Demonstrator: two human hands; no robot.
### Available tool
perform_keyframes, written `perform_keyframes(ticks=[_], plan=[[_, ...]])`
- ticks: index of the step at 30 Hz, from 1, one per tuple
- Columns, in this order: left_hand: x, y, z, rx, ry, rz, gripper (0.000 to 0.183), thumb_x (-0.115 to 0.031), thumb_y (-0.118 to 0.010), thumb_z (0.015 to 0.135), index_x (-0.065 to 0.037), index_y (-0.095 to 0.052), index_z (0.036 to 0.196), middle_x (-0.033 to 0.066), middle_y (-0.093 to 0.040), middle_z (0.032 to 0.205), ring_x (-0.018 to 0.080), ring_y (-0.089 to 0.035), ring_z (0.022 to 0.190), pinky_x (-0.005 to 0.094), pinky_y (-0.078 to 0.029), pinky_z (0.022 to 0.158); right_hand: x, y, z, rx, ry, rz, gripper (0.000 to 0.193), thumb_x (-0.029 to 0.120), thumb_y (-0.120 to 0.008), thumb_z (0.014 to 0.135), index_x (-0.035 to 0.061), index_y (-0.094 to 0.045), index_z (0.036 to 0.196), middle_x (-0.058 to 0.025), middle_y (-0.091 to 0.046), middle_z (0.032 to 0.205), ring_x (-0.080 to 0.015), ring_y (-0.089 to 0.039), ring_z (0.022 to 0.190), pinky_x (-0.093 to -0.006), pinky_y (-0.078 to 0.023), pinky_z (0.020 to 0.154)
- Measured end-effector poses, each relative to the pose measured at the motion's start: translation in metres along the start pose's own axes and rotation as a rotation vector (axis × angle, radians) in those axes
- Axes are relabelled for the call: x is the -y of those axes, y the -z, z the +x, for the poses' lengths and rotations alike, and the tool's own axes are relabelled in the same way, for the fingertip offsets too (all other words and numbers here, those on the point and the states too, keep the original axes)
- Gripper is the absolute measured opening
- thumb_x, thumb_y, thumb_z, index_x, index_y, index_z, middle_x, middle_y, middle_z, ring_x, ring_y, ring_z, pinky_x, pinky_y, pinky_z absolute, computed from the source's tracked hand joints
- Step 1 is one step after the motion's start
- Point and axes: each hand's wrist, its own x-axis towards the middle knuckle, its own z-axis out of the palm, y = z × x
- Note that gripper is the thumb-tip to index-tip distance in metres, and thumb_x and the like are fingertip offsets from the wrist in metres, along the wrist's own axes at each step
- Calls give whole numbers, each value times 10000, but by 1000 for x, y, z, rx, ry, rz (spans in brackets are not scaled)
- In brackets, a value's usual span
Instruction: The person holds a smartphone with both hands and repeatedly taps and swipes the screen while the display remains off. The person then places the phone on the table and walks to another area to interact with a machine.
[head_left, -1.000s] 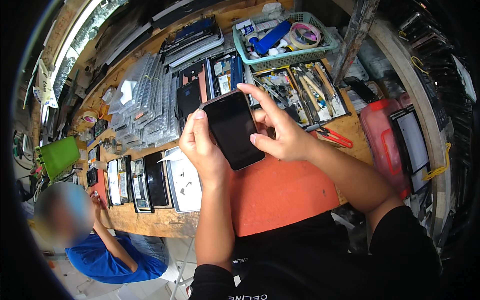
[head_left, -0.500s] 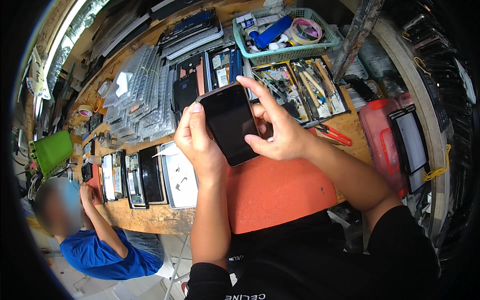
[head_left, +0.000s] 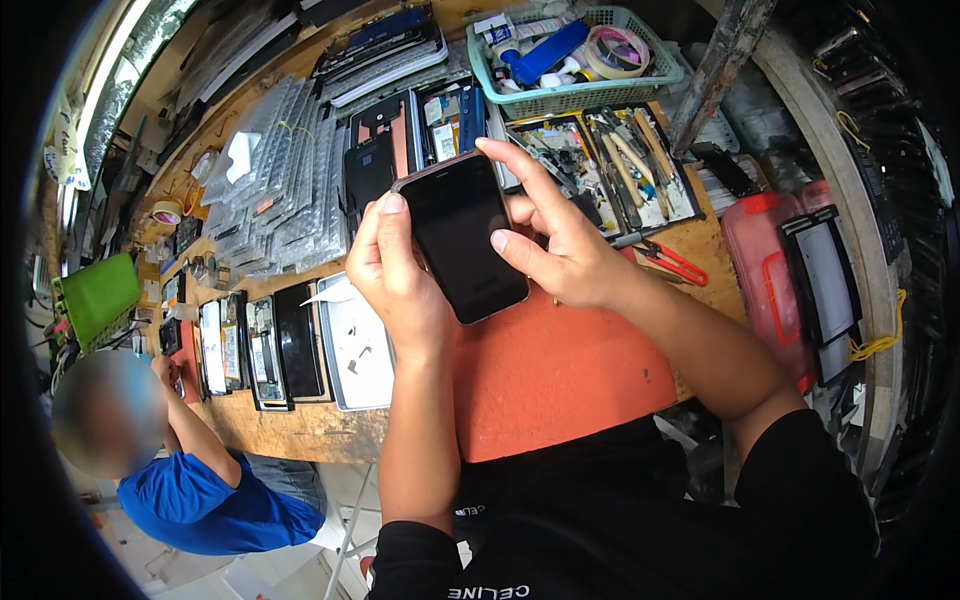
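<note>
Between my hands, above an orange-red work mat (head_left: 560, 390), a smartphone (head_left: 462, 240) with a dark screen faces up, slightly tilted. My left hand (head_left: 392, 270) grips its left side, the thumb lying along the upper left edge. My right hand (head_left: 555, 235) holds the other side: the index finger touches the top right corner and the thumb rests at the screen's right edge. The remaining right fingers curl behind the phone and are partly hidden.
Opened phones (head_left: 265, 350) and a white tray (head_left: 350, 405) of small parts lie left of the mat. Behind are clear plastic trays (head_left: 290, 190), a toolbox (head_left: 640, 165) and a green basket (head_left: 590, 100). Red-handled pliers (head_left: 675, 262) lie right. A person in blue (head_left: 220, 500) sits at left.
My right thumb has moved slightly up along the phone's right edge. The phone remains in both hands, and the view has shifted a little.
</note>
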Motion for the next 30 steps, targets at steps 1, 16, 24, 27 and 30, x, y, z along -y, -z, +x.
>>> perform_keyframes(ticks=[1,16,24,27,30], plan=[[0,-1,-1,-5,6,-13,268,-168,-518,1074,20,-684,980,29,-671,896,78,-598,797,230,-491,726,-1,-1,0,-1,0,6,793,-39,-523,946,117,-170,1639,-40,-648,980,-59,-539,828,-241,-465,760],[-1,-1,-1,-3,8,-12,258,-182,-509,1063,1,-663,968,71,-699,918,124,-662,811,271,-537,745,9,-4,0,5,27,-137,1000,-41,-658,830,97,-89,1642,-9,-657,920,-54,-526,724,-231,-412,668],[-1,1,0,-19,-1,-33,246,-176,-512,1060,-8,-659,954,62,-690,896,116,-653,782,262,-532,725,15,2,-1,64,-9,-103,955,-104,-550,816,119,-133,1645,-79,-690,999,-78,-635,835,-237,-500,687],[1,1,0,-24,-5,-17,248,-175,-510,1061,-7,-654,949,63,-691,896,114,-653,784,260,-533,721,17,-1,0,32,-56,-32,984,-39,-580,811,86,-79,1649,5,-616,850,-59,-517,718,-237,-401,664],[-1,0,0,-24,15,-19,255,-176,-504,1063,-2,-653,951,69,-695,908,116,-657,794,265,-537,726,13,2,-1,61,13,-48,964,-108,-539,810,119,-126,1650,-47,-679,987,-61,-614,814,-218,-480,667]])
